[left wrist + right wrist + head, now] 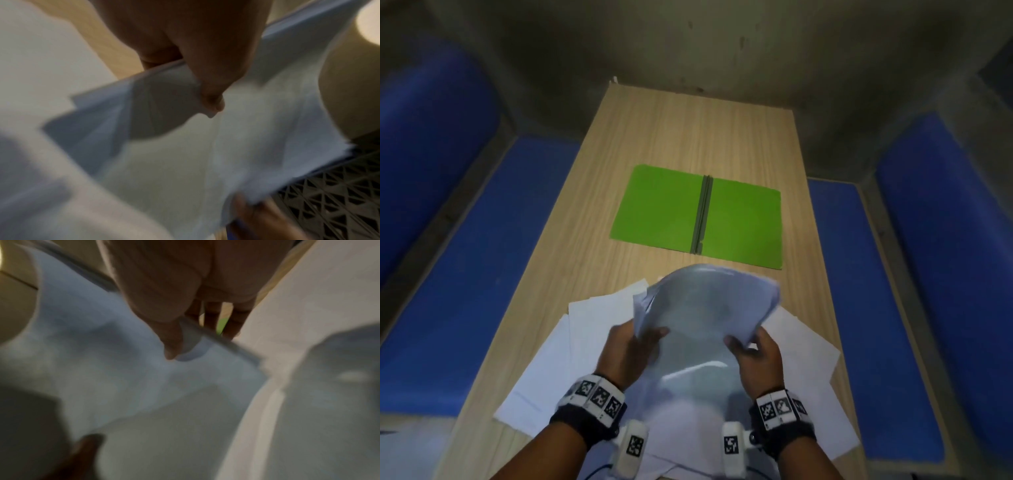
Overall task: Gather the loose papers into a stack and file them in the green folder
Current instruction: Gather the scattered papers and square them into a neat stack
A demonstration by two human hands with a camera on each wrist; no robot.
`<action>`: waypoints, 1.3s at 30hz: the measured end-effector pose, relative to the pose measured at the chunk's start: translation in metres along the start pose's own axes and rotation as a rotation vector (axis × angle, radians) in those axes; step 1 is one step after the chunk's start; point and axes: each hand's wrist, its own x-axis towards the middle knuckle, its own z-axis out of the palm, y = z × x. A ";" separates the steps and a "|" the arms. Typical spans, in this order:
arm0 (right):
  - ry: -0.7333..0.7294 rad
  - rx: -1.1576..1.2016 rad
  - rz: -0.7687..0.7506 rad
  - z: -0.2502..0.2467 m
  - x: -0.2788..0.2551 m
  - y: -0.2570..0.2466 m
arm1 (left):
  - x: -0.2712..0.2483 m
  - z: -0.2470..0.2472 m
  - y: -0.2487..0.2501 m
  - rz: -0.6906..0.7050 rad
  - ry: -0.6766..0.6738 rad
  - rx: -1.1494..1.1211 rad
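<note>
The green folder (698, 216) lies open and flat in the middle of the wooden table (664, 130). I hold a bowed bundle of white papers (705, 308) above the table's near end. My left hand (633, 346) pinches its left edge and my right hand (750, 353) pinches its right edge. In the left wrist view the thumb (211, 91) presses on the papers (185, 154). The right wrist view shows the thumb (170, 340) on the papers (123, 369), with fingers behind the edge. More loose sheets (571, 346) lie spread on the table under my hands.
Blue padded benches (465, 274) (887, 308) run along both sides of the table. A grey wall (688, 41) closes the far end. Bare wood shows between the folder and the table's far edge.
</note>
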 end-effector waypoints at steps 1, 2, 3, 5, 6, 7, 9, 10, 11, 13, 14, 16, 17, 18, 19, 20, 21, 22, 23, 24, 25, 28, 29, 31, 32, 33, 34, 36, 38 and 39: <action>0.008 -0.060 0.062 -0.001 0.001 0.009 | -0.001 -0.009 0.002 -0.015 0.052 0.026; 0.020 -0.171 0.162 -0.003 0.002 0.020 | -0.001 -0.018 0.001 -0.026 0.106 0.034; 0.016 -0.338 0.285 -0.005 0.002 0.033 | -0.001 -0.030 -0.001 -0.030 0.139 0.032; -0.016 -0.618 0.500 -0.010 -0.002 0.052 | -0.003 -0.054 -0.010 -0.053 0.206 -0.018; -0.027 -0.696 0.537 -0.011 -0.006 0.057 | -0.004 -0.066 -0.016 -0.082 0.235 -0.036; -0.031 -0.742 0.533 -0.010 -0.009 0.060 | -0.006 -0.076 -0.022 -0.096 0.253 -0.027; -0.034 -0.786 0.488 -0.004 -0.014 0.063 | -0.013 -0.092 -0.035 -0.130 0.269 0.007; -0.039 -0.779 0.484 -0.001 -0.014 0.064 | -0.018 -0.099 -0.039 -0.154 0.286 -0.007; -0.028 -0.737 0.493 0.002 -0.012 0.065 | -0.024 -0.104 -0.043 -0.172 0.303 -0.028; 0.000 -0.610 0.511 0.006 -0.009 0.067 | -0.034 -0.112 -0.051 -0.213 0.339 -0.044; 0.022 -0.567 0.512 0.008 -0.009 0.066 | -0.039 -0.115 -0.055 -0.233 0.357 -0.047; 0.073 -0.517 0.515 0.010 -0.006 0.066 | -0.046 -0.119 -0.060 -0.264 0.376 -0.059; 0.088 -0.469 0.524 0.010 -0.006 0.064 | -0.050 -0.121 -0.062 -0.278 0.378 -0.058; 0.095 -0.396 0.545 0.009 -0.005 0.063 | -0.053 -0.122 -0.064 -0.294 0.383 -0.061; 0.083 -0.355 0.559 0.005 -0.004 0.061 | -0.057 -0.123 -0.064 -0.309 0.383 -0.066; 0.070 -0.347 0.568 0.001 -0.004 0.061 | -0.060 -0.125 -0.065 -0.323 0.386 -0.065; 0.068 -0.349 0.574 -0.007 -0.003 0.061 | -0.063 -0.126 -0.066 -0.324 0.392 -0.063; 0.093 -0.353 0.589 -0.016 -0.004 0.063 | -0.065 -0.128 -0.067 -0.327 0.396 -0.054; 0.110 -0.369 0.618 -0.027 -0.007 0.065 | -0.067 -0.129 -0.068 -0.330 0.398 -0.040; 0.132 -0.404 0.650 -0.039 -0.011 0.070 | -0.069 -0.131 -0.070 -0.341 0.399 -0.029; 0.161 -0.442 0.687 -0.050 -0.014 0.079 | -0.070 -0.131 -0.073 -0.348 0.395 -0.015; 0.203 -0.509 0.833 -0.072 -0.025 0.102 | -0.072 -0.128 -0.076 -0.388 0.379 0.034; 0.234 -0.515 0.883 -0.076 -0.028 0.105 | -0.072 -0.126 -0.077 -0.395 0.374 0.032; 0.300 -0.509 0.950 -0.074 -0.033 0.100 | -0.073 -0.121 -0.078 -0.397 0.342 0.037; 0.308 -0.508 0.952 -0.071 -0.034 0.095 | -0.073 -0.118 -0.079 -0.398 0.325 0.038; 0.309 -0.505 0.939 -0.067 -0.035 0.094 | -0.073 -0.115 -0.080 -0.395 0.309 0.038; 0.305 -0.500 0.940 -0.063 -0.034 0.091 | -0.072 -0.112 -0.080 -0.396 0.296 0.042; 0.305 -0.426 0.919 -0.058 -0.031 0.089 | -0.071 -0.106 -0.077 -0.398 0.269 0.043; 0.275 -0.385 0.862 -0.055 -0.024 0.091 | -0.071 -0.102 -0.074 -0.391 0.249 0.047; 0.257 -0.377 0.829 -0.055 -0.022 0.094 | -0.071 -0.100 -0.072 -0.382 0.244 0.048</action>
